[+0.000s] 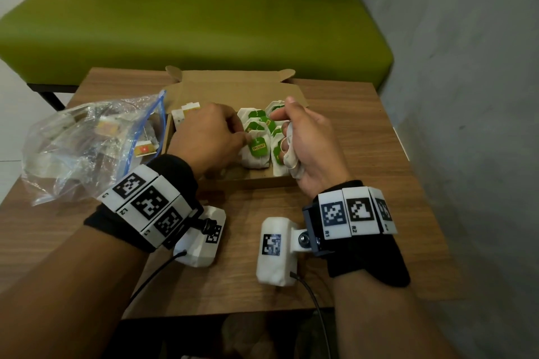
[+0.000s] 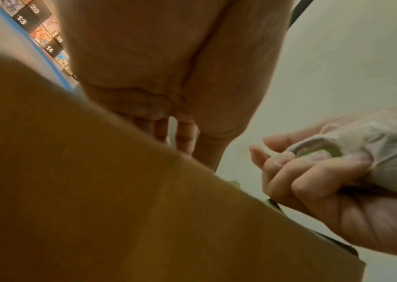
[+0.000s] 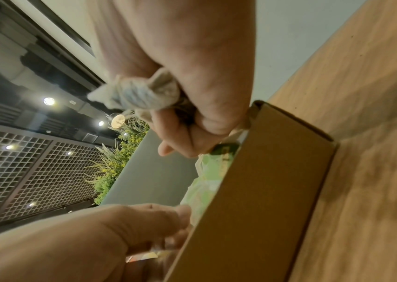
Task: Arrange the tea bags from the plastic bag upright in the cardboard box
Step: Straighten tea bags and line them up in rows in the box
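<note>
On the wood-grain counter (image 1: 364,242), the right hand (image 1: 313,144) clutches tea bags (image 1: 291,151); the left hand (image 1: 204,140) pinches one inside the cardboard box (image 1: 233,93). The plastic bag (image 1: 78,148) lies left. Beyond: green bench (image 1: 189,17), grey wall (image 1: 466,67).

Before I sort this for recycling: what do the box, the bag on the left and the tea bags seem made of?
The cardboard box looks like plain brown card, matte, with folded flaps. The plastic bag seems thin clear film, crinkled and glossy, with a blue zip strip. The tea bags look like soft white filter paper with green printed tags; those the right hand grips crumple easily.
</note>
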### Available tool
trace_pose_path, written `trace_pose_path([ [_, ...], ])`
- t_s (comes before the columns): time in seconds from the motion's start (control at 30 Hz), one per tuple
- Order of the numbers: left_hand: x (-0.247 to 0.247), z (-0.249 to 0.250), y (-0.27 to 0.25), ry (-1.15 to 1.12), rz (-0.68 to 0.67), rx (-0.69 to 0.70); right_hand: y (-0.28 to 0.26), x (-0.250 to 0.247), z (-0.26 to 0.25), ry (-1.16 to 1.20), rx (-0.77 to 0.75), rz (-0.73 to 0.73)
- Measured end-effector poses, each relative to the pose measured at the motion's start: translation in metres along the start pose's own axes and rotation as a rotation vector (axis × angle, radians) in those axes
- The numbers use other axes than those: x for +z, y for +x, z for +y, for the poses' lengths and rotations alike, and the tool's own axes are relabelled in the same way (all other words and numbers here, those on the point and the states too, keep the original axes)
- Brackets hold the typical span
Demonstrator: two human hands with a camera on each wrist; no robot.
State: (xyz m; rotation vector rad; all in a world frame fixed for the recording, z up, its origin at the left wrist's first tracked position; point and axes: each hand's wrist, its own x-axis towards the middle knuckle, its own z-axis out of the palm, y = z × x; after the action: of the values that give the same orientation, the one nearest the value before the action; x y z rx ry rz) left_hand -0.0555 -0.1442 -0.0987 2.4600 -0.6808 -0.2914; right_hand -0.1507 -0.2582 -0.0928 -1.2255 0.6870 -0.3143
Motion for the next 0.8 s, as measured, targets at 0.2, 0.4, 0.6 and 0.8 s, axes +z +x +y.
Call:
trace_pose_path([
  [0.2, -0.029, 0.033, -0.027, -0.338, -0.171, 0.214, 0.0, 0.004, -0.003, 0.188, 0.031, 0.006],
  [0.4, -0.027, 0.035, -0.034, -0.419, -0.246, 0.247, 0.001, 0.006, -0.008, 0.329, 0.106, 0.049],
  [0.6, -0.029, 0.02, -0.027, -0.424, -0.078, 0.198, 0.002, 0.006, -0.007, 0.438, 0.216, -0.114],
  [0.8, -0.043, 0.015, -0.023, -0.466, -0.135, 0.192, 0.004, 0.004, -0.005, 0.479, 0.191, -0.056],
])
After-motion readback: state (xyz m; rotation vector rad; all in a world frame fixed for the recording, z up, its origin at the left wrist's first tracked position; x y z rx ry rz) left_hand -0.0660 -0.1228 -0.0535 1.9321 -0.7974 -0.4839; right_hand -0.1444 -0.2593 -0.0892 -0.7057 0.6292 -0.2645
